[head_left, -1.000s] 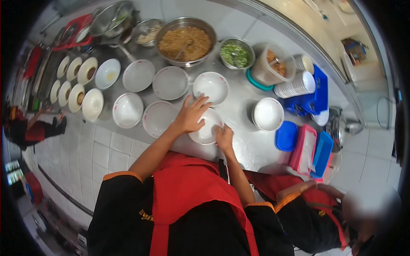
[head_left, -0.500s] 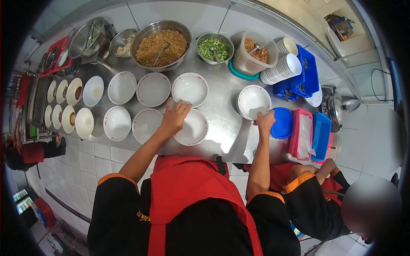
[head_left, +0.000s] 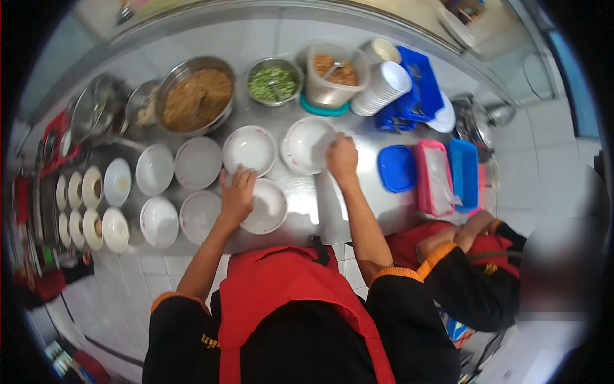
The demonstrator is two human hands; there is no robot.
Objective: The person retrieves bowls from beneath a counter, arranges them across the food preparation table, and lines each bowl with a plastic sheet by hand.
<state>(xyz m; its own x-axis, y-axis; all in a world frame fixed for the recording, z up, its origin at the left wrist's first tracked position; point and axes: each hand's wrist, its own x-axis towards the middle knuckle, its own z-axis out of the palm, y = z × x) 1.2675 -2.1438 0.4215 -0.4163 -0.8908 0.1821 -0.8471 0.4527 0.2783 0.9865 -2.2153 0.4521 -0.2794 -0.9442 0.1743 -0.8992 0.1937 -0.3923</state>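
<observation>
My right hand is closed on the right rim of a white bowl with a red-patterned rim. That bowl is right beside another white bowl in the upper row. My left hand has its fingers apart. Its fingertips are at the lower edge of that upper-row bowl, and the hand partly covers the left side of a lower-row bowl. Farther left, two rows of bowls continue, including a lower white bowl and a cream bowl.
Behind the bowls stand a large basin of brown food, a bowl of chopped greens and a clear tub. Stacked bowls, a blue basket, a blue lid and a pink tray are to the right. Another person's arm is nearby.
My right hand has brought the bowl leftward, from beside the blue lid to the upper row. My left hand stays by the same two bowls. The camera view has shifted.
</observation>
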